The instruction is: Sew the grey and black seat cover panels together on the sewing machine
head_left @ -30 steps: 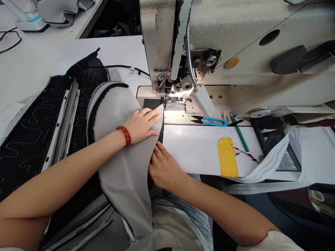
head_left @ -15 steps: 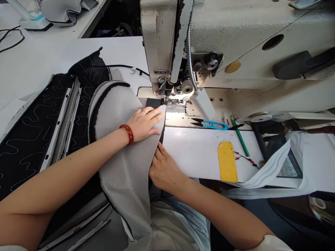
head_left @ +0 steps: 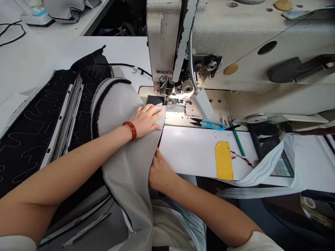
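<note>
My left hand [head_left: 147,120] lies flat, fingers stretched out, on a grey mesh fabric panel [head_left: 123,153], close to the presser foot [head_left: 167,101] of a white industrial sewing machine [head_left: 235,45]. A red bangle is on that wrist. My right hand [head_left: 160,170] grips the panel's right edge lower down, its fingers tucked under the cloth and mostly hidden. A black layer [head_left: 154,100] shows under the grey edge near the needle.
Black quilted fabric with white stitching [head_left: 28,129] lies at the left. Blue thread snips [head_left: 209,123], a green pencil [head_left: 237,136] and a yellow tag [head_left: 223,160] lie on the white table to the right. White strapping [head_left: 264,174] hangs at the right edge.
Both hands have stayed on the grey panel, with the right hand now tucked further under its edge. The view has shifted slightly.
</note>
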Available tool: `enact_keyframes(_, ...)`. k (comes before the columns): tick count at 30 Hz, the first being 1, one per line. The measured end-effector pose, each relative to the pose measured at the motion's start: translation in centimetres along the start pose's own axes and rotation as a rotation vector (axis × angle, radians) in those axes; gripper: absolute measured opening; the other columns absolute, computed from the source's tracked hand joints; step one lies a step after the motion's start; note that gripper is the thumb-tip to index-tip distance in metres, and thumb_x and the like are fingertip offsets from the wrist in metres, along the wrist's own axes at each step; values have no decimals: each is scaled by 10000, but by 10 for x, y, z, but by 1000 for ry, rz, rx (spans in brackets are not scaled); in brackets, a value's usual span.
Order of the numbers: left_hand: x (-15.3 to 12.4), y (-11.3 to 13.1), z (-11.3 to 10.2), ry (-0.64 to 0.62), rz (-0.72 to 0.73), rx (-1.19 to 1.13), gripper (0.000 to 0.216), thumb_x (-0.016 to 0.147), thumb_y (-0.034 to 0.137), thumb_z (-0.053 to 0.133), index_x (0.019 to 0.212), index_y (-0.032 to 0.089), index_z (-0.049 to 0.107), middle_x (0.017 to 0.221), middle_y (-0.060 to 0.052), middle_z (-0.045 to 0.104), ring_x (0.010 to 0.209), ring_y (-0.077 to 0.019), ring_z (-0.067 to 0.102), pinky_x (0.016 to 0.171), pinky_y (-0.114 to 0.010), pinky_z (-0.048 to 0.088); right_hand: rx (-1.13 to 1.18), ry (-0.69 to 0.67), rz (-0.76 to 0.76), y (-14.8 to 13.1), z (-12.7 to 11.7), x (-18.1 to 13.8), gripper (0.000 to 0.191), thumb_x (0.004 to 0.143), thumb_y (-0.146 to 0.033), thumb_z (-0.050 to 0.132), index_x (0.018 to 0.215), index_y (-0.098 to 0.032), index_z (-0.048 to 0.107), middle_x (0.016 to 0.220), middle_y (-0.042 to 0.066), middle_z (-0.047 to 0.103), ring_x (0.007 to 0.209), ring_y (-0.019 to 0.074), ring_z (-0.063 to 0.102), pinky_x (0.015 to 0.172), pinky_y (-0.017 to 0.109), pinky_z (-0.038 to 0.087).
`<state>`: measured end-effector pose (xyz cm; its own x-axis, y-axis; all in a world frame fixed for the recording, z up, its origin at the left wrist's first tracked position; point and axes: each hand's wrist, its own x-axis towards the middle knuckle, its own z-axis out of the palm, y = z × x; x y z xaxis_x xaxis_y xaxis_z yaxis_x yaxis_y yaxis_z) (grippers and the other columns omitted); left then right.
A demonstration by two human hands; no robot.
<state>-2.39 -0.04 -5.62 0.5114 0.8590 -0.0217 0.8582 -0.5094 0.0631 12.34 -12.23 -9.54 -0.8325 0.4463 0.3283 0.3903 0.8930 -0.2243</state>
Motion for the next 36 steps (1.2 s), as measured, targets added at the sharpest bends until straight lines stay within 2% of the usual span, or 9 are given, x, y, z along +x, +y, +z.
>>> enact_keyframes(4,-6,4,-1,-1,-8,-14,515,908,451,566,1356,198,549,1438,-113,519,1336,-303,430,1009,-453,400,44,-1,-41,-8,1,-5,250,862,-144,510,965,-144,738,971,144,734,941,314,614,1005,665,378)
enact_keyframes(10,-9,8,-1,-11,-42,-40,469,916,456,552,1306,196,584,1478,-83,497,1371,-272,414,1050,-445,382,49,-13,-69,-8,-4,-7,222,827,-157,570,942,-142,759,895,135,743,884,319,624,1001,670,362)
enact_keyframes(18,15,-2,3,12,-105,-80,470,910,447,548,1298,183,581,1495,-85,478,1403,-271,377,1079,-458,357,75,-132,-31,22,-17,6,197,856,-182,586,914,-156,772,846,110,745,891,292,622,961,543,425)
enact_keyframes(24,38,-17,6,38,-145,-110,447,898,440,571,1260,178,558,1450,-115,518,1407,-291,355,1080,-469,332,48,-135,-20,47,-15,15,196,852,-193,590,913,-160,773,814,86,739,899,286,605,1035,530,368)
enact_keyframes(28,53,-23,10,100,-157,-108,377,890,438,575,1169,186,605,1331,-119,590,1330,-312,426,1054,-471,366,37,-88,8,68,-12,21,208,870,-173,563,945,-152,755,854,76,734,896,253,581,1049,476,368)
enact_keyframes(30,50,-18,11,168,-188,-68,307,912,412,533,1076,182,653,1240,-124,618,1253,-316,484,1034,-468,390,36,-73,16,74,-12,21,200,874,-153,551,890,-166,750,807,55,726,895,243,570,1063,463,353)
enact_keyframes(32,36,-7,10,182,-179,-41,303,945,366,460,1036,180,682,1171,-119,638,1200,-301,527,1029,-458,410,37,-39,24,74,-12,18,209,876,-143,541,826,-184,739,753,40,716,874,236,565,1061,468,345)
enact_keyframes(34,16,6,10,136,-127,-52,344,964,339,416,1133,180,670,1230,-110,634,1246,-282,523,1064,-448,411,54,-13,-16,66,-12,12,219,873,-144,540,775,-196,728,719,37,712,806,228,566,1012,482,368)
enact_keyframes(36,0,16,10,87,-91,-79,404,966,350,426,1284,171,599,1364,-107,583,1340,-268,471,1112,-445,392,106,-36,-124,52,-11,3,237,856,-142,549,689,-205,705,647,25,696,677,202,545,908,459,415)
